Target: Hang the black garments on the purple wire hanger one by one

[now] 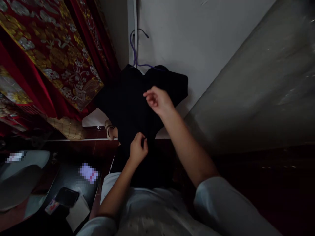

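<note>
The person's pale top [157, 209] fills the near edge, its loose sleeves ending about the elbows; just beyond it the left hand [138, 147] is at the lower front of the black garment [133, 101], thumb and fingers bent toward each other, though whether cloth is pinched between them cannot be told; the right hand [157, 99] is farther up, before the garment's upper front, its fingers loosely curled and a little apart, and whether they touch the cloth is unclear; to the left, a dark table [70, 173] bears a lit screen [88, 172], blurred over, and nearer it a black flat thing [67, 196] beside a white block [78, 213]; the garment hangs straight ahead of the person, its neck around the lower part of a purple hanger [134, 54], whose hook rises beside a narrow pole [136, 19]; red cloth [61, 52] with gold and silver patterns hangs to the left, close to the garment's side; a pale wall [192, 32] stands behind the garment, with a dull grey sheet [246, 98] slanting across the right.
</note>
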A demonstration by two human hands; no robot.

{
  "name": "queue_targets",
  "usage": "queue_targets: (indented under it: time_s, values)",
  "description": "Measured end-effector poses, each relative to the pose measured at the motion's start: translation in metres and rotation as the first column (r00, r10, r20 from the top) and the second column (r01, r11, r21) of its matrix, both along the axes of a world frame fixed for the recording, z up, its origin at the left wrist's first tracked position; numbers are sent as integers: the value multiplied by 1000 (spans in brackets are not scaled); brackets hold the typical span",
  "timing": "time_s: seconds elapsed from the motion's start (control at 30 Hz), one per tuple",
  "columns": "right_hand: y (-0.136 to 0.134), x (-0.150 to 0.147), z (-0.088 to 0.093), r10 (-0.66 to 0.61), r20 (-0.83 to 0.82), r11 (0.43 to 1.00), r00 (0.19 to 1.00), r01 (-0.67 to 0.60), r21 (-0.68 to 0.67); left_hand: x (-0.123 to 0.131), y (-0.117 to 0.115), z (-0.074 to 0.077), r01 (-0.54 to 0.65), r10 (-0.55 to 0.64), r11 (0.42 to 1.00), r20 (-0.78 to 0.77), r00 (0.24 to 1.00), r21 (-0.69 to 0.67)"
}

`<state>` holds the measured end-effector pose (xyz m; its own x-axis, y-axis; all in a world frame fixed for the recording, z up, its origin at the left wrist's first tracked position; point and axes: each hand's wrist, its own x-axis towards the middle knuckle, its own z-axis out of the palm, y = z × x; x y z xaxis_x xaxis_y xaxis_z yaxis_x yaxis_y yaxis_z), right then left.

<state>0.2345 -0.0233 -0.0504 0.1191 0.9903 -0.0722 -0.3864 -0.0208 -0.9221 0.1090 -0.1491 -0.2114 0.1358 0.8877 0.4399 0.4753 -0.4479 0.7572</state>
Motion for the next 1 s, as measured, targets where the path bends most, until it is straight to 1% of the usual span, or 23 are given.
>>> queue_targets:
  time_s: [0.07,0.1,0.17,0.23,0.27,0.33,0.37,0.4,0.43,0.47,0.5,0.57,0.6,0.67,0.7,0.73,0.83,0.9,0.93,1.0]
  values:
    - [12,1,26,-8,67,994,998,1,109,4,4,1,34,-37,999,-82,996,-42]
    - [12,0,35,-3,101,989,995,-13,149,5,8,5,66,-75,995,-123,990,-72]
    - [4,-4,45,15,180,976,984,-53,209,5,16,20,151,-169,982,-165,972,-117]
    - [-9,-7,43,8,273,961,962,-84,265,1,24,45,221,-235,970,-153,960,-103]
    - [-15,-6,38,-14,322,951,946,-87,296,-2,27,58,232,-242,969,-148,959,-81]
    - [-18,-1,27,-122,408,926,905,-44,375,-7,30,80,231,-240,971,-199,950,-70]
    - [-16,3,21,-198,443,907,874,-8,422,-9,30,88,233,-249,968,-253,935,-93]
    - [-11,8,16,-271,483,884,833,17,466,-9,29,92,237,-265,963,-310,913,-127]
    - [-5,13,12,-325,534,865,780,18,501,-9,27,92,243,-286,956,-363,887,-162]
    - [2,18,10,-351,599,857,720,-12,516,-8,24,90,249,-307,949,-401,863,-191]
    - [9,23,8,-345,673,862,655,-63,504,-6,22,85,254,-323,944,-426,845,-211]
    - [20,28,6,-280,804,889,524,-174,423,-2,18,73,261,-339,938,-443,830,-229]
    - [23,30,6,-251,847,901,469,-207,382,0,18,68,262,-341,937,-440,831,-230]
    - [24,32,5,-238,884,910,403,-225,348,1,20,64,269,-343,936,-419,841,-227]
    - [22,33,4,-243,886,910,396,-224,350,0,22,66,275,-344,936,-399,850,-220]
    - [20,34,3,-244,881,908,405,-223,354,-2,26,70,281,-342,937,-377,861,-209]
    - [15,37,-1,-222,835,898,504,-229,376,-10,36,89,268,-309,949,-346,886,-163]
    - [20,38,-2,-227,804,881,550,-236,410,-12,38,98,265,-308,950,-383,871,-163]
    - [25,37,-3,-241,797,872,554,-236,428,-11,36,99,275,-326,945,-410,852,-179]
    - [38,36,-3,-251,804,874,539,-231,427,-4,29,93,293,-361,931,-450,817,-216]
